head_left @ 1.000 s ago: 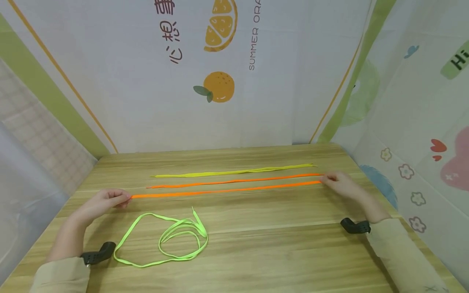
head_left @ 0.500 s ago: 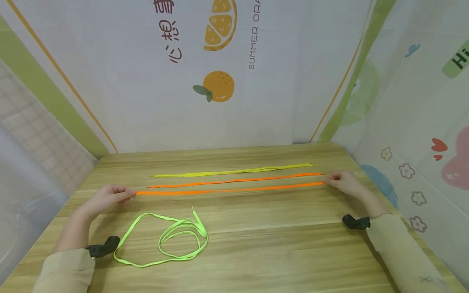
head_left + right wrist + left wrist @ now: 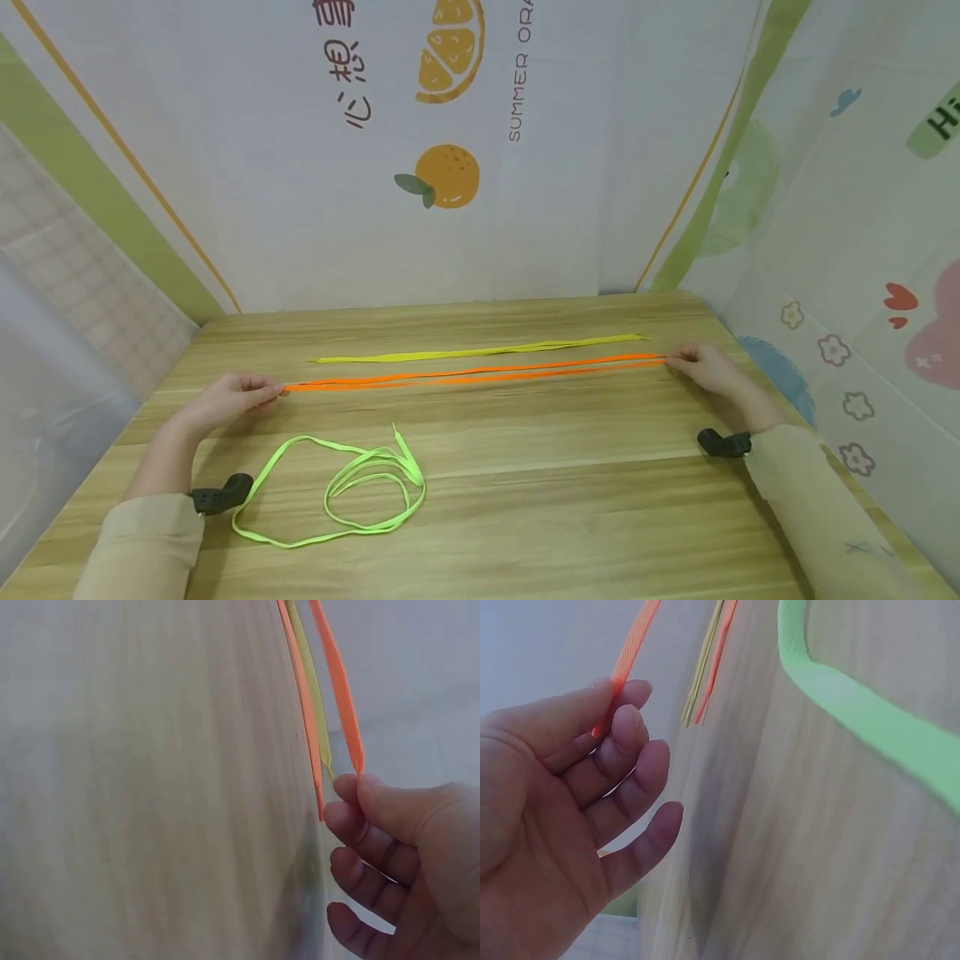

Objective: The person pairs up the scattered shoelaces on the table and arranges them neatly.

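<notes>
While each hand (image 3: 707, 371) pinches orange lace (image 3: 341, 690), yellow lace (image 3: 420, 357) beyond, green lace (image 3: 411, 469) nearer

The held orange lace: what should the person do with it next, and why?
I'd probably lower the held orange lace onto the table, beside the other orange lace. The left grip and right grip pinch its ends, it looks straight but raised, and the other orange lace and yellow lace already lie stretched out.
</notes>
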Tool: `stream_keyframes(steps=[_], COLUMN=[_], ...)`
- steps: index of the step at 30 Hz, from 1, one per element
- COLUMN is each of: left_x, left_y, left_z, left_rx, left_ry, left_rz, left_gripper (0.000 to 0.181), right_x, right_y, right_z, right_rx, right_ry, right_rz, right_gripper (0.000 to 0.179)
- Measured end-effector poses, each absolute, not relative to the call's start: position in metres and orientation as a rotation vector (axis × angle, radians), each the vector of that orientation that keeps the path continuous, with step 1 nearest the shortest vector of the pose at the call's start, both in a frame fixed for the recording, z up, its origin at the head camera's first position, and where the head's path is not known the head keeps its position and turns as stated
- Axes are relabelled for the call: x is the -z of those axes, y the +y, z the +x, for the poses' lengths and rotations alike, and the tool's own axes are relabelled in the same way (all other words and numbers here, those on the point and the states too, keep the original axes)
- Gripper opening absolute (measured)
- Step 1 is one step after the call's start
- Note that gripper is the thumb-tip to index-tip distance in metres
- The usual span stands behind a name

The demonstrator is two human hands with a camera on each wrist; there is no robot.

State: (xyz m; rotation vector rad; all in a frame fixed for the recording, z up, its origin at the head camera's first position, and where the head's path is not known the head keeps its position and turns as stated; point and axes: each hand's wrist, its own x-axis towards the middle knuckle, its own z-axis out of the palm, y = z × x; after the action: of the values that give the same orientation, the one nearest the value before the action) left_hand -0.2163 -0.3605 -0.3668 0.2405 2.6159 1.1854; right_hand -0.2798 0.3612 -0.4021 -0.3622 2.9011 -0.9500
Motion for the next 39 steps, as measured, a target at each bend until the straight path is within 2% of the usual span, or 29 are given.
stream_keyframes(steps=[16, 39], left_x=[0.378, 0.398], left_y=[-0.362, -0.360], left_z=[-0.231, -0.248], left_rx=[-1.121, -1.175], left_ry=[2.715, 2.777], left_rz=[0.162, 0.123], left_gripper=[0.047, 0.043], right_x=[0.408, 0.420], right_y=[0.361, 0.365], right_z=[-0.296, -0.306], right_rx=[0.978, 1.002], right_ry=[2.935, 2.963], right_rz=[-0.213, -0.172], right_gripper=[0.033, 0.036])
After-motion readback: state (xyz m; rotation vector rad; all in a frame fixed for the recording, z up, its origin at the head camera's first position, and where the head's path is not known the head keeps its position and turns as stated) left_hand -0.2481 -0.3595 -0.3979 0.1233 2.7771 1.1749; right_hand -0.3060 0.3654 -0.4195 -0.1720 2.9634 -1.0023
